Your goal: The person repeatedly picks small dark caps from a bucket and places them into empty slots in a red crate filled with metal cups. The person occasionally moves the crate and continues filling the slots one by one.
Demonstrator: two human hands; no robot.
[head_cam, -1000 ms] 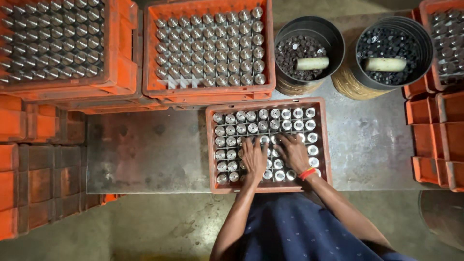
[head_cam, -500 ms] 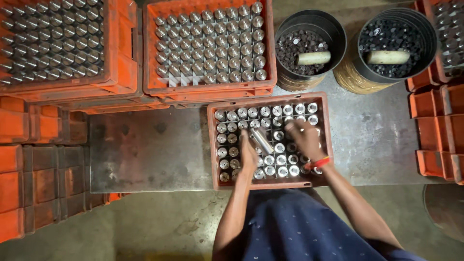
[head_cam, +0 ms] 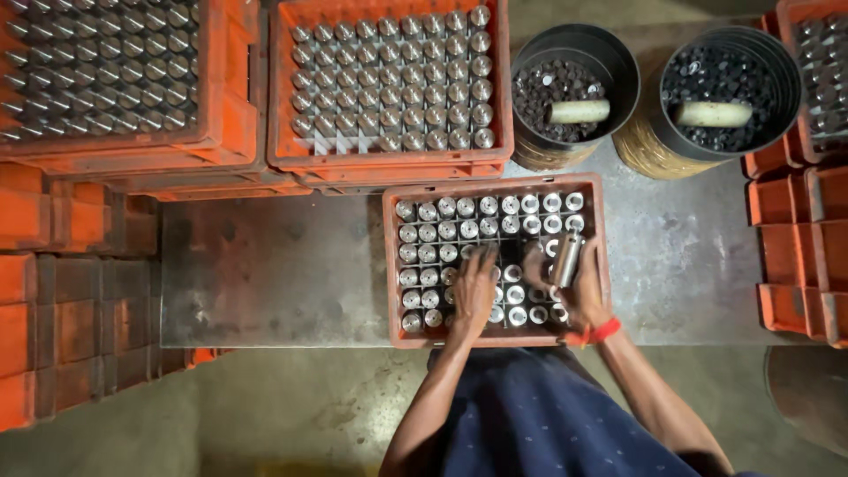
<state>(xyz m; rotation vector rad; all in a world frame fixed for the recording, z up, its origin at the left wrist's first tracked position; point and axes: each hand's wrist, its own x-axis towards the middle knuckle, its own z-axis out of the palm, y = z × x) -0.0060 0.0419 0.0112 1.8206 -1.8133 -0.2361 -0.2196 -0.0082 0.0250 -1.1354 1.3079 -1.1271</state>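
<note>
Now the right hand [head_cam: 579,287] grips a metal cylinder [head_cam: 566,257], tilted, upper end seemingly pointing away. The left hand [head_cam: 474,291] rests spread on cylinders in the orange crate [head_cam: 389,265].

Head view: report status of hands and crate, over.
Left hand flat on the metal cylinders in the orange crate. Right hand holds one cylinder lifted, tilted. Nothing blocking the crate.

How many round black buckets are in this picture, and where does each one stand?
2. One black bucket stands behind the small orange crate; the other black bucket stands to its right. Each holds dark small parts and a pale cylinder.
</note>
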